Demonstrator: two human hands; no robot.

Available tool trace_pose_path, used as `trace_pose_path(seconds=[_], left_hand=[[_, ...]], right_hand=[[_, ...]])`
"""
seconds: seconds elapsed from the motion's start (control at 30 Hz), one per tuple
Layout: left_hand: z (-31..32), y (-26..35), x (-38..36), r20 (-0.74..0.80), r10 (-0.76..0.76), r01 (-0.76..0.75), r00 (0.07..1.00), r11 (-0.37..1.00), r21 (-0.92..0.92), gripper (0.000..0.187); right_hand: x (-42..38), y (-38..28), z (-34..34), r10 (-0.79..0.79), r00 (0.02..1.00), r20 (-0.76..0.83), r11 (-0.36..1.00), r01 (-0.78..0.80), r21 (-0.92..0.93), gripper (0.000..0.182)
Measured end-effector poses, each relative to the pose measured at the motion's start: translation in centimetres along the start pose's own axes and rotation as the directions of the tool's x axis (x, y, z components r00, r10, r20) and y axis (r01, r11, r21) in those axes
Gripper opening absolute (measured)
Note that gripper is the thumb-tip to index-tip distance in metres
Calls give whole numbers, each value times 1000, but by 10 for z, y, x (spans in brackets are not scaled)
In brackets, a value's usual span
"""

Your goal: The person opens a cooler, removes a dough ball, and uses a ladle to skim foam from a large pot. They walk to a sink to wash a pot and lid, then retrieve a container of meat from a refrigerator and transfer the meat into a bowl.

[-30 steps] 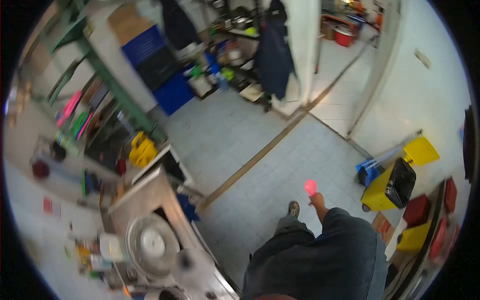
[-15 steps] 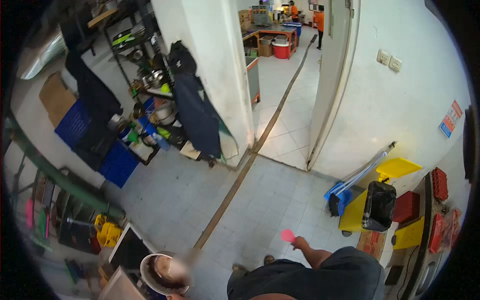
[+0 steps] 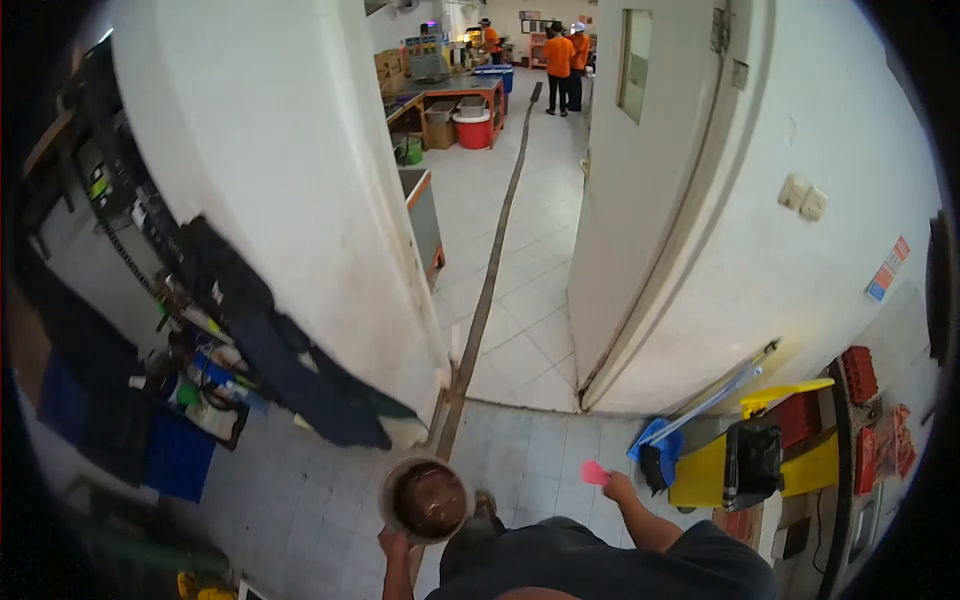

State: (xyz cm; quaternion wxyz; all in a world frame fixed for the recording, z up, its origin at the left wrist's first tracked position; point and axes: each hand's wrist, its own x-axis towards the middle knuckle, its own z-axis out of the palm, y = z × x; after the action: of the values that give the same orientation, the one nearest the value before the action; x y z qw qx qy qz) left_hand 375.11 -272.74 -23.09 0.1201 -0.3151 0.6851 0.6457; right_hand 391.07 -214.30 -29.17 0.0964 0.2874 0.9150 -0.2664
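Note:
A round pale container (image 3: 428, 500) with dark brown contents is at the lower middle, held at its left rim by my left hand (image 3: 395, 543). Out to the right, my right hand (image 3: 619, 488) is closed on a small pink object (image 3: 594, 472), whose flat, rounded end points left. My shoe shows just right of the container. Below both hands lies the grey tiled floor (image 3: 545, 455).
An open doorway with a white door (image 3: 640, 190) stands ahead. A long dark strip (image 3: 490, 270) runs through it. Several people in orange shirts (image 3: 559, 57) stand beyond. Right: yellow bin (image 3: 700, 472), blue dustpan (image 3: 660, 445). Left: hanging dark cloth (image 3: 290, 350), shelves.
The view has moved closer to the doorway. My left hand has brought the container up from the lower left to the middle. My right hand still holds the pink object.

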Motion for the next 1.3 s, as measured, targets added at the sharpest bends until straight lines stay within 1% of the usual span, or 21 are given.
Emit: trace_pose_path(seconds=[0.03, 0.1, 0.13, 0.17, 0.23, 0.33, 0.47, 0.57, 0.7, 0.73, 0.77, 0.8, 0.83, 0.87, 1.0, 1.13, 1.17, 1.2, 1.23, 1.27, 1.3], left_hand=[[44, 52, 6, 105, 34, -40, 994, 998, 51, 36], [131, 135, 36, 259, 78, -126, 963, 976, 175, 30], [171, 153, 67, 303, 80, -163, 949, 952, 259, 29], [215, 153, 117, 430, 200, -330, 881, 909, 254, 27], [294, 191, 171, 587, 265, -484, 765, 838, 252, 23], [418, 299, 184, 674, 157, -415, 722, 877, 241, 21], [541, 373, 233, 710, 163, -372, 685, 917, 148, 21], [617, 419, 281, 620, 173, -440, 766, 844, 308, 23], [688, 519, 308, 505, 88, -302, 858, 883, 359, 26], [706, 520, 349, 476, 98, -300, 874, 880, 369, 27], [722, 526, 380, 445, 115, -301, 888, 878, 373, 27], [732, 550, 385, 391, 92, -231, 916, 917, 325, 26], [746, 589, 383, 345, 69, -169, 936, 948, 270, 26], [762, 619, 393, 307, 55, -124, 950, 970, 210, 25], [819, 671, 482, 174, 101, -133, 980, 974, 183, 24], [888, 696, 612, 164, 36, -32, 986, 999, -29, 26], [906, 718, 634, 165, 18, -12, 986, 999, -39, 26], [928, 744, 656, 169, 0, 9, 986, 999, -52, 26], [949, 770, 676, 172, -20, 31, 985, 998, -60, 26], [971, 798, 691, 194, -20, 41, 981, 994, -100, 26], [995, 830, 704, 216, -14, 45, 976, 989, -141, 25]], right_hand=[[10, 43, 15, 228, 970, -88, 973, -230, -14, 39], [16, 141, 45, 185, 938, -294, 974, -214, -71, 38], [-14, 119, 9, 404, 896, -183, 902, -357, 243, 30], [-20, 153, 27, 550, 832, -74, 827, -529, 190, 18], [-53, 109, 0, 727, 685, 55, 509, -591, 626, 31], [-12, 66, -14, 801, 576, 164, 390, -710, 587, 34], [138, 17, -28, 778, 584, 231, 425, -761, 490, 41], [275, -7, -47, 709, 664, 237, 562, -735, 379, 47], [528, 16, -55, 403, 909, -105, 912, -389, 131, 57], [622, -18, -105, 499, 863, 77, 838, -503, 209, 61], [692, -95, -200, 412, 894, 176, 838, -448, 312, 59], [763, -141, -248, 323, 939, 118, 874, -344, 344, 56], [853, -136, -240, 57, 976, -208, 961, 3, 277, 34], [896, -211, -320, 69, 996, -58, 937, -45, 346, 37], [1071, -341, -439, -130, 974, -184, 874, 200, 443, 35], [1202, -360, -439, -109, 967, -232, 875, 204, 438, 29], [1217, -356, -432, -63, 975, -213, 931, 135, 340, 23], [1274, -276, -364, -93, 970, -227, 982, 127, 143, 27], [1260, -283, -373, -79, 982, -173, 994, 91, 62, 33], [1261, -268, -371, 201, 967, 155, 973, -216, 82, 40], [1252, -235, -351, 237, 943, 234, 965, -256, 54, 44]])
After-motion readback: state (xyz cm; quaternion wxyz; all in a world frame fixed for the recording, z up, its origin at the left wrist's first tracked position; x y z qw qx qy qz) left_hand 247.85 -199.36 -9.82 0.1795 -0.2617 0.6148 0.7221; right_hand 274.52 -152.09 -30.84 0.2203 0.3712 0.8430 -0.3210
